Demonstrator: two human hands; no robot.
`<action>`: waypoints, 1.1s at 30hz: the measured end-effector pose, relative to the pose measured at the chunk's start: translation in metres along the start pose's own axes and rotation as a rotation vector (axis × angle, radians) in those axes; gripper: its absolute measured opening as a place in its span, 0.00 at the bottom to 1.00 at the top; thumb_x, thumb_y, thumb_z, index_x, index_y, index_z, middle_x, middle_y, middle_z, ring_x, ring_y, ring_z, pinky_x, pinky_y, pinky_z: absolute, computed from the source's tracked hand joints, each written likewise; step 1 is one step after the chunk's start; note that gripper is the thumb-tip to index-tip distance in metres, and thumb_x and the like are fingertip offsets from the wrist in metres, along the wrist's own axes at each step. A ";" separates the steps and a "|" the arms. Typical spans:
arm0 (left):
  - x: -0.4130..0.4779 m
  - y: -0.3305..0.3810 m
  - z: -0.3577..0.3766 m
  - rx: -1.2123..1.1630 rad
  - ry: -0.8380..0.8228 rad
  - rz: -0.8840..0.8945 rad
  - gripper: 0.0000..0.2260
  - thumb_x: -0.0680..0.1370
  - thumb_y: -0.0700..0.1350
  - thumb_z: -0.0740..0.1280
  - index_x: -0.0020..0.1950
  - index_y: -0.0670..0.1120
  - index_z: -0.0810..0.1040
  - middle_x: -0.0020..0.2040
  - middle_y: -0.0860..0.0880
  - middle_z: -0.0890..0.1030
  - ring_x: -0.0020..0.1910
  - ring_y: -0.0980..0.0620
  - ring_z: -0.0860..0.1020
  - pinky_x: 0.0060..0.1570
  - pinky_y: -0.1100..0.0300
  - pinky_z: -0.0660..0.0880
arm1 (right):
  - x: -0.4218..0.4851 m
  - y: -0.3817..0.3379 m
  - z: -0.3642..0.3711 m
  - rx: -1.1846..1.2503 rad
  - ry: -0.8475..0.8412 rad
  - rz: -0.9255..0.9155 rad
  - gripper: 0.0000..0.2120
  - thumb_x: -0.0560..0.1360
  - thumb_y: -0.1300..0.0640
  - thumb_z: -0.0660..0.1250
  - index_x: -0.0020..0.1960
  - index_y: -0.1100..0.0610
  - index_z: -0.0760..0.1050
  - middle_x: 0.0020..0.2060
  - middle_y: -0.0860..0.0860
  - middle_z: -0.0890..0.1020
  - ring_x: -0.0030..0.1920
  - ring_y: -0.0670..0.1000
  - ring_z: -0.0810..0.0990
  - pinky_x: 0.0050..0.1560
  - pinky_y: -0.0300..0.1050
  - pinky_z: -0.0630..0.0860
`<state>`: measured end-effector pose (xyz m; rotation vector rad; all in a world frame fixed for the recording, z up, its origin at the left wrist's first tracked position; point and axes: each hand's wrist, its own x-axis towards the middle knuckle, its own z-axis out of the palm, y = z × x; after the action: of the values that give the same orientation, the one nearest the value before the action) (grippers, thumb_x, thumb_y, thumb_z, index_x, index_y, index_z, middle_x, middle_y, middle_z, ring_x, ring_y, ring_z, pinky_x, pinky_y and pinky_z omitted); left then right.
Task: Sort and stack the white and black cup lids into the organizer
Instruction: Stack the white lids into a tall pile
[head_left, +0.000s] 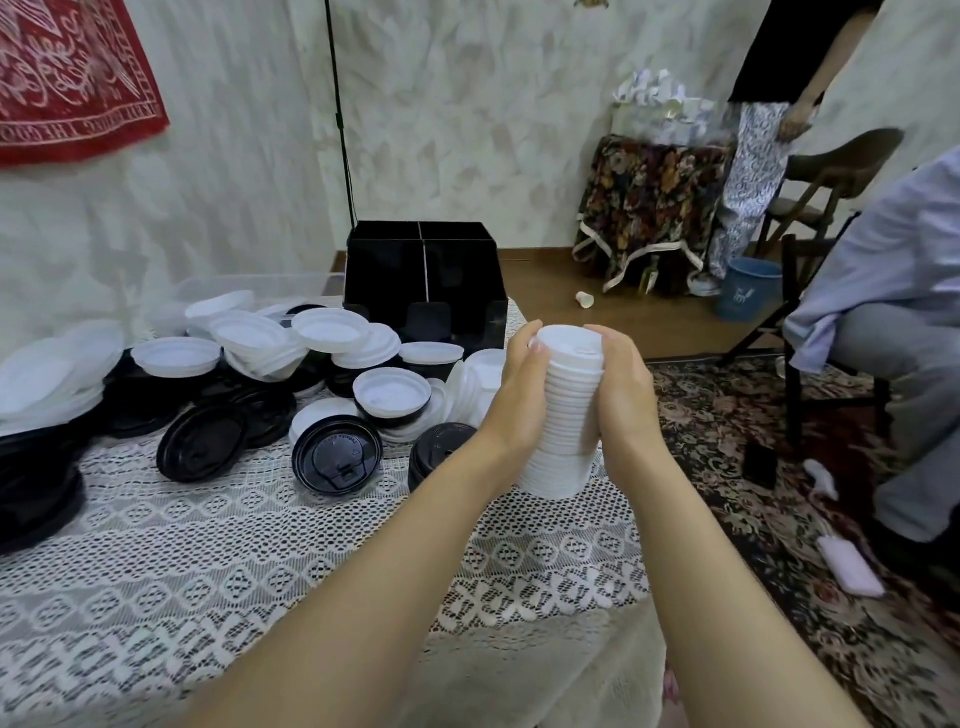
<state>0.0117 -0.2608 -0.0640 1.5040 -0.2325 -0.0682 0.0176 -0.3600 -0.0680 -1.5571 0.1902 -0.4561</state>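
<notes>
Stack of white plastic cup lids (563, 415), tall and nested, sits just right of centre in my view. Its long axis is close to upright, with the top leaning slightly right. The top lid faces up, sip hole showing. I see the left hand (519, 395) and right hand (623, 395) clasping it from either side, fingers curled round its upper part. I cannot tell whether its base touches the white lace tablecloth (260, 545). The black square plastic organizer (426, 280) stands upper centre, just beyond the stack. A loose white lid (431, 353) lies between them. A heap of white and black lids (249, 338) fills the left, with a round black plastic lid (337, 454) at its near edge.
</notes>
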 end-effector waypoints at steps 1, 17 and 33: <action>0.001 0.000 -0.001 -0.004 0.003 0.002 0.18 0.85 0.51 0.47 0.75 0.54 0.59 0.72 0.50 0.67 0.68 0.52 0.69 0.69 0.50 0.65 | 0.001 0.001 0.001 -0.001 0.001 -0.002 0.14 0.81 0.50 0.54 0.60 0.51 0.76 0.53 0.45 0.79 0.55 0.45 0.77 0.51 0.43 0.73; -0.004 -0.006 -0.002 -0.104 0.026 -0.037 0.15 0.84 0.49 0.50 0.70 0.55 0.65 0.56 0.54 0.76 0.51 0.57 0.76 0.49 0.61 0.75 | -0.004 0.013 0.002 0.018 -0.034 -0.065 0.20 0.73 0.43 0.52 0.57 0.50 0.75 0.51 0.46 0.80 0.52 0.46 0.78 0.50 0.44 0.75; 0.000 -0.019 0.010 -0.106 0.224 -0.048 0.16 0.77 0.53 0.53 0.62 0.52 0.71 0.55 0.48 0.80 0.54 0.48 0.79 0.52 0.50 0.78 | -0.004 0.028 0.005 0.034 -0.046 -0.134 0.19 0.73 0.45 0.52 0.55 0.52 0.75 0.48 0.45 0.80 0.42 0.35 0.78 0.38 0.27 0.72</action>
<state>0.0121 -0.2715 -0.0820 1.3983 -0.0118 0.0490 0.0205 -0.3555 -0.0958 -1.5507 0.0425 -0.5255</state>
